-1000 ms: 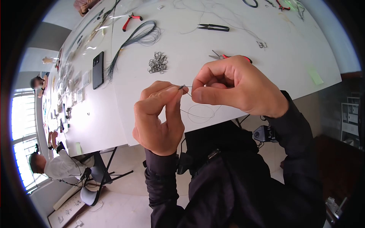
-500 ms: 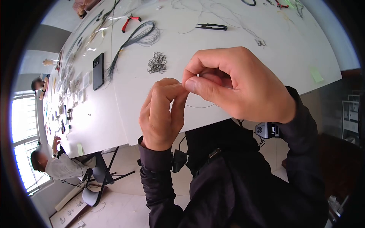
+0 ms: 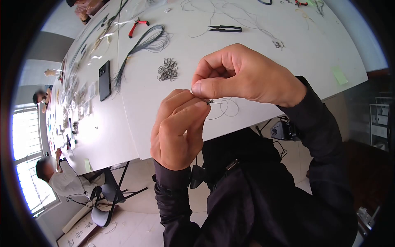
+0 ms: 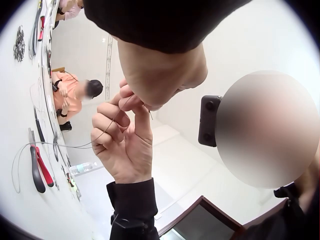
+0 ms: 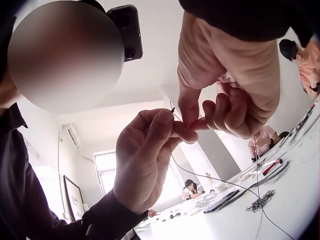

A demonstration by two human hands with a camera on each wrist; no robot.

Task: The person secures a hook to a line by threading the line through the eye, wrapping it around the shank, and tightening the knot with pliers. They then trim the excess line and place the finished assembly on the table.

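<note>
My left hand (image 3: 177, 129) pinches a small dark fishing hook (image 3: 210, 101) between thumb and fingertips, with most of the hook hidden by the fingers. Right above those fingertips, the thumb and index finger of my right hand (image 3: 249, 78) pinch thin line close to the hook. Loops of the fishing line (image 5: 215, 178) hang below both hands in the right wrist view. On the table beyond lies a pile of dark hooks (image 3: 167, 70). Red-and-black pliers (image 4: 41, 169) show in the left wrist view, hidden behind my right hand in the head view.
Black thread snips (image 3: 224, 29) lie farther back, near line with hooks (image 3: 278, 44) attached. To the left are a coiled bundle of dark line (image 3: 142, 45), red-handled pliers (image 3: 138, 27) and a phone (image 3: 105, 81). Other people sit around the table (image 3: 304, 70).
My right hand came in to the left hand's fingertips, then rose slightly up and left. The dark hook was covered half a second ago and shows again at the left fingertips.
</note>
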